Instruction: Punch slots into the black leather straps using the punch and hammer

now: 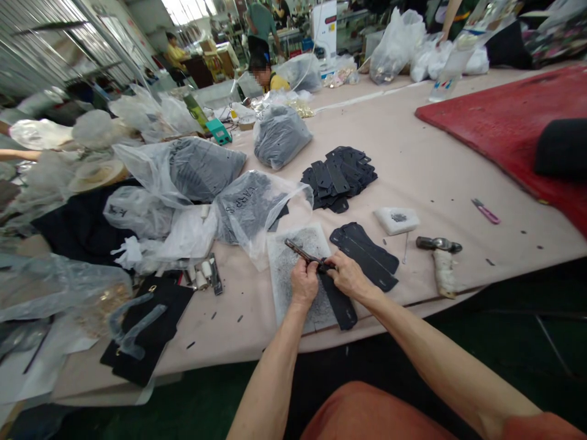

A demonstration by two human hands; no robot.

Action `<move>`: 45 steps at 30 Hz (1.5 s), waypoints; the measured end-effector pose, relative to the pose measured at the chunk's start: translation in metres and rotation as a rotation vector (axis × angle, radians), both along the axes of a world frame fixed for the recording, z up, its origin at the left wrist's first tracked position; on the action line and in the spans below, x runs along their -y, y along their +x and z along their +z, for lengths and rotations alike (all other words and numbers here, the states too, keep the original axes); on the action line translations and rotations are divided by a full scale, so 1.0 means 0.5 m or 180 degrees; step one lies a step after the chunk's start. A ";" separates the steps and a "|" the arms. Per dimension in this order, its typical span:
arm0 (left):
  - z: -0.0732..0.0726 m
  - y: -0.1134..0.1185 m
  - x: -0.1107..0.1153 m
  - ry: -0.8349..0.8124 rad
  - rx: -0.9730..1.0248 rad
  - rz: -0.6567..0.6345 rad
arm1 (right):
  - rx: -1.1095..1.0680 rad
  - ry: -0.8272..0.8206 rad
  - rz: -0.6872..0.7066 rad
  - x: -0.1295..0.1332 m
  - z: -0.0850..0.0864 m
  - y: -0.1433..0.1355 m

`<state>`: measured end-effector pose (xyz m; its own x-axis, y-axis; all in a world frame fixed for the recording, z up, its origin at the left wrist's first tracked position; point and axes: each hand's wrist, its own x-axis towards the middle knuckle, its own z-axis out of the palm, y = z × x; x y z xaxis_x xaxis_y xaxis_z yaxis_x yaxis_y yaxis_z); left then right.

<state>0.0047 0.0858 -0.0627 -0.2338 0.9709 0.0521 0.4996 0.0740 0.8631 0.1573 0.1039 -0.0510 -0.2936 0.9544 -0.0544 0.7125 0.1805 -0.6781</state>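
Observation:
My left hand (304,282) is closed around a dark metal punch (298,249), its far end pointing up and left. Close beside it, my right hand (347,276) has its fingers pinched at the punch's near end; what lies between them is too small to make out. Under the hands, a black strip (339,304) with rounded ends rests on a speckled white slab (287,287). A stack of similar black strips (364,255) lies just right of the slab. A ball-peen hammer (439,244) with a wrapped handle lies farther right.
Behind the slab sits a heap of black pieces (339,174), near filled plastic bags (282,137). A white block (397,220) and pink-handled snips (486,211) lie to the right, before a red board (513,122). Black panels with handles (147,330) lie left. Other people work beyond.

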 end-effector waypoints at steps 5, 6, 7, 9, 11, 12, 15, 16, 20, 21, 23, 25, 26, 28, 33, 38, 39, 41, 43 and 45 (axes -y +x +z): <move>-0.005 0.001 -0.001 -0.0014 -0.0078 -0.0002 | 0.0072 -0.0053 0.0164 0.000 0.001 0.007; -0.005 0.002 -0.001 -0.0006 -0.0076 -0.0008 | 0.0081 -0.0059 0.0194 0.000 0.000 0.008; -0.005 0.002 -0.001 0.0000 -0.0073 -0.0013 | 0.0075 -0.0063 0.0223 -0.001 -0.002 0.008; -0.003 0.004 -0.001 0.0009 -0.0102 -0.0018 | 0.0063 -0.0035 0.0271 -0.004 -0.005 0.008; -0.001 0.006 0.000 0.0030 -0.0188 -0.0012 | 0.0139 0.0018 0.0358 -0.008 -0.004 0.008; 0.000 0.008 0.000 0.0047 -0.0248 -0.0009 | 0.0219 0.0050 0.0411 -0.009 -0.002 0.008; 0.002 0.013 0.003 0.0099 -0.0415 0.0012 | 0.0412 0.0199 0.0581 -0.003 0.008 0.013; 0.002 0.015 0.004 0.0108 -0.0449 0.0020 | 0.0363 0.0251 0.0653 0.003 0.010 0.016; 0.001 0.018 0.005 0.0109 -0.0487 0.0051 | -0.0424 0.0188 0.0424 0.053 0.008 0.046; 0.001 0.017 0.005 0.0099 -0.0478 0.0055 | -0.0627 0.0067 0.0162 0.067 0.006 0.060; 0.001 0.016 0.005 0.0092 -0.0410 0.0038 | -0.0907 -0.0214 -0.0409 0.093 0.000 0.098; 0.001 0.014 0.004 0.0099 -0.0295 -0.0003 | -0.1017 -0.0431 -0.0827 0.114 -0.002 0.148; 0.001 0.013 0.003 0.0099 -0.0246 -0.0014 | -0.1003 -0.0493 -0.0986 0.125 -0.003 0.176; 0.000 0.011 0.003 0.0080 -0.0189 -0.0021 | -0.0801 -0.0540 -0.1210 0.150 -0.007 0.237; -0.004 0.010 0.002 0.0110 -0.0045 -0.0030 | 0.0456 -0.0439 -0.1504 0.247 -0.064 0.380; -0.003 0.008 0.002 0.0113 -0.0002 -0.0043 | 0.1463 -0.0634 -0.1649 0.349 -0.160 0.479; -0.002 0.007 0.002 0.0094 -0.0012 -0.0034 | 0.1557 -0.0763 -0.1636 0.363 -0.173 0.489; -0.001 0.007 0.002 0.0073 -0.0013 -0.0031 | 0.1651 -0.0982 -0.1571 0.380 -0.186 0.498; -0.001 0.006 0.003 0.0081 0.0000 -0.0036 | 0.1723 -0.1065 -0.1541 0.381 -0.178 0.487; -0.001 0.007 0.003 0.0091 0.0012 -0.0038 | 0.1798 -0.0966 -0.1561 0.367 -0.151 0.455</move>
<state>0.0080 0.0843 -0.0631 -0.2226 0.9717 0.0788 0.4969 0.0435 0.8667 0.3848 -0.0796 -0.1263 0.3041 0.8872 -0.3471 0.9126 -0.3758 -0.1612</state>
